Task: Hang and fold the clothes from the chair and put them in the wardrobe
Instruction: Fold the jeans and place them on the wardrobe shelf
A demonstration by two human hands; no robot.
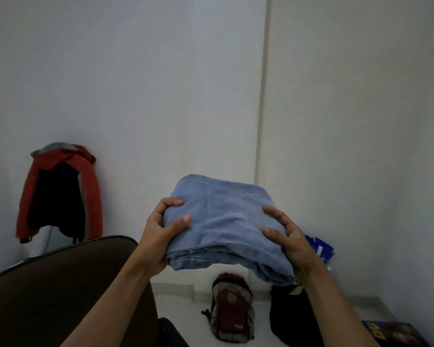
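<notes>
Folded jeans [223, 226] ride mid-frame, long axis running left to right between both hands: left hand [161, 236] and right hand [288, 241] each curl fingers round an end, equally near.

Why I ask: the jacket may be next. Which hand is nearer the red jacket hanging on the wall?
Left. The left hand grips the folded jeans on the side toward the red jacket; the right hand grips their far side, farther from it.
</notes>
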